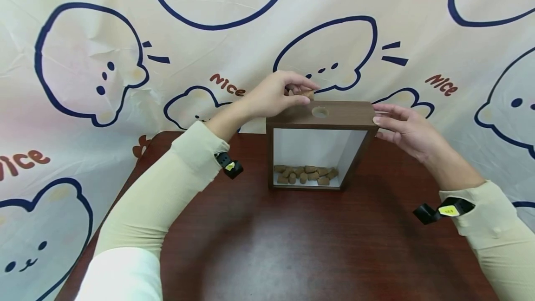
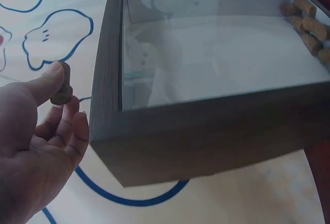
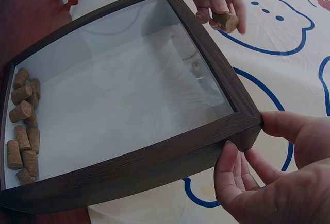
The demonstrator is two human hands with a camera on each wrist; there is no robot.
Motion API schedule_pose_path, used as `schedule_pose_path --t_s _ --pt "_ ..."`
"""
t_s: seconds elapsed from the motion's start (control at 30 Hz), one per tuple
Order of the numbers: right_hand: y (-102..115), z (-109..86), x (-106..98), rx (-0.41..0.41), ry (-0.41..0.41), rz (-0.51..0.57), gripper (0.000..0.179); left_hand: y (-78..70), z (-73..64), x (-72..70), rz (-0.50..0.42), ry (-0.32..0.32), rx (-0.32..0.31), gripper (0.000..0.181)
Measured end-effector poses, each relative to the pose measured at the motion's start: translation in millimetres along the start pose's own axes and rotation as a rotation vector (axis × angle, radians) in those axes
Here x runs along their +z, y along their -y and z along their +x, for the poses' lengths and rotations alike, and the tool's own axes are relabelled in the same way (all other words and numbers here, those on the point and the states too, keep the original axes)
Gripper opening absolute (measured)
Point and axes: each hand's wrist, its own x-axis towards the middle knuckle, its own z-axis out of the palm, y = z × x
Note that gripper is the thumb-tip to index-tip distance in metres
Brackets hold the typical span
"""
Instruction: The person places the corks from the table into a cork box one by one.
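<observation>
A dark wood-framed shadow box (image 1: 351,114) with a clear front stands upright, with a round hole (image 1: 320,112) in its top. Several corks (image 1: 310,175) lie piled along its bottom inside. Between thumb and fingers my left hand (image 1: 281,91) pinches a single cork (image 3: 227,22), held just above the left part of the top, to the left of the hole. My right hand (image 1: 407,130) grips the box's upper right corner; in the right wrist view its thumb touches the top edge and its fingertips (image 3: 227,154) the side.
The box stands near the back of a dark reddish wooden table (image 1: 259,250). Right behind it hangs a pale cloth (image 1: 234,55) printed with blue cartoon outlines. Each sleeve carries a small black wrist camera (image 1: 229,165).
</observation>
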Motion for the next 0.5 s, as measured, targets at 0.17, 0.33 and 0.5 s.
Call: schedule_pose_path --t_s 0.17,0.33,0.5 --pt "-1 -1.2 0 0.005 -0.015 -0.024 0.046 -4.4 4.4 6.8 -0.034 -0.009 0.027 0.029" --pt "0 -1.2 1 0.006 -0.016 -0.055 0.051 -6.1 5.8 12.0 -0.122 -0.042 0.049 0.028" --pt "0 -0.2 1 0.003 -0.012 -0.047 0.050 -5.5 9.1 16.4 -0.168 -0.067 0.042 0.025"
